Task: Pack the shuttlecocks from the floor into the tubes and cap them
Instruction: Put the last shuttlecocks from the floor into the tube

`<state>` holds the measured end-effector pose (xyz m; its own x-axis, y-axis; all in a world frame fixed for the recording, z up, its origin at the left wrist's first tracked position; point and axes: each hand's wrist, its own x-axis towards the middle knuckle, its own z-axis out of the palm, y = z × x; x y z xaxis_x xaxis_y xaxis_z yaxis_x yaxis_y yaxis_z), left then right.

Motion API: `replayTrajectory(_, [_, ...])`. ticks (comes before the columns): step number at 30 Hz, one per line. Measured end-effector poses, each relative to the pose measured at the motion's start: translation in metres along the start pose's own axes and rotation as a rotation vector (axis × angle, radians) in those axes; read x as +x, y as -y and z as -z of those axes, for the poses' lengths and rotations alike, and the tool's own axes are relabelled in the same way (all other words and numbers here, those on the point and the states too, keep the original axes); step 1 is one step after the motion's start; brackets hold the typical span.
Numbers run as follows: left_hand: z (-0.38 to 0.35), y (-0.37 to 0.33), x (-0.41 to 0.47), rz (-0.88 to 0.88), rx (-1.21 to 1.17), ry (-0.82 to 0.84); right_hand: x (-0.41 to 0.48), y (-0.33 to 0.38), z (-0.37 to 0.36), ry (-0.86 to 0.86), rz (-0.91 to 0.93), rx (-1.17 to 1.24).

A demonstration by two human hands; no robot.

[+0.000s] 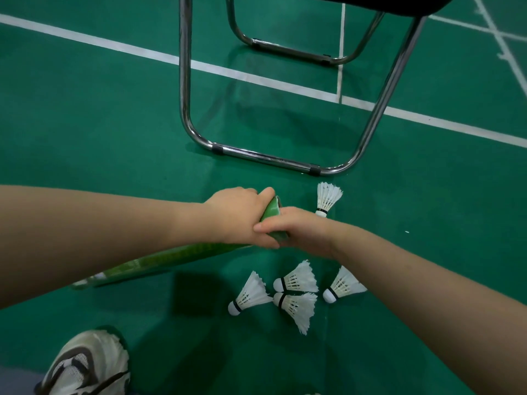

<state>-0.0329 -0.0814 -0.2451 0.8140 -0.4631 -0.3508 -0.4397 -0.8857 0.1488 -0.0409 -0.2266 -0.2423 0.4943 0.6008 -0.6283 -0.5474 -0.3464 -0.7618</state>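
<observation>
A long green shuttlecock tube point(159, 260) lies slanted under my left forearm, its far end raised. My left hand point(239, 215) grips the tube near that end. My right hand point(302, 232) closes over the tube's end, where a green cap point(272, 213) shows between my fingers. Several white feather shuttlecocks lie on the green floor: one point(328, 198) just beyond my right hand, and a cluster below my hands, among them one at the left point(251, 295), one in the middle point(296, 280) and one by my right forearm point(342, 285).
A chrome tube chair frame point(268, 158) stands on the floor right behind my hands, its black seat point(385, 4) at the top edge. White court lines point(114, 47) cross the green floor. My white and grey shoe point(88, 366) is at the bottom left.
</observation>
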Motion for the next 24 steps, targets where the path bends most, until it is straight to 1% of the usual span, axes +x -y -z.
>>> replayTrajectory(1, [0.001,0.0,0.005,0.024,-0.007,-0.012,-0.001,0.001,0.006,-0.1,0.026,-0.002])
replayTrajectory(3, [0.002,-0.001,0.013,0.065,-0.01,-0.022,-0.002,0.002,0.025,-0.37,0.05,-0.014])
replayTrajectory(5, [0.001,0.0,0.019,0.082,-0.009,-0.009,-0.002,0.001,0.051,-0.616,0.027,-0.03])
replayTrajectory(6, [0.0,0.001,0.022,0.087,-0.008,0.003,-0.002,-0.003,0.065,-0.721,-0.014,-0.1])
replayTrajectory(7, [-0.002,0.002,0.025,0.09,-0.009,0.015,0.0,-0.009,0.079,-0.809,-0.072,-0.227])
replayTrajectory(9, [-0.005,0.003,0.031,0.096,-0.016,0.039,0.003,-0.023,0.103,-0.912,-0.175,-0.518])
replayTrajectory(11, [-0.007,0.004,0.036,0.107,-0.03,0.062,0.008,-0.035,0.123,-0.938,-0.173,-0.692])
replayTrajectory(13, [-0.009,0.006,0.041,0.121,-0.057,0.068,0.016,-0.045,0.137,-0.925,-0.173,-0.839])
replayTrajectory(15, [-0.01,0.008,0.044,0.135,-0.09,0.063,0.023,-0.051,0.143,-0.9,-0.22,-0.91])
replayTrajectory(18, [-0.012,0.012,0.047,0.136,-0.124,0.048,0.033,-0.059,0.144,-0.87,-0.282,-0.955])
replayTrajectory(21, [-0.013,0.016,0.05,0.133,-0.153,0.044,0.038,-0.062,0.144,-0.889,-0.356,-1.011])
replayTrajectory(22, [-0.012,0.017,0.051,0.135,-0.162,0.045,0.038,-0.062,0.146,-0.905,-0.352,-0.992])
replayTrajectory(24, [-0.012,0.019,0.053,0.139,-0.187,0.047,0.035,-0.06,0.144,-0.912,-0.275,-0.815])
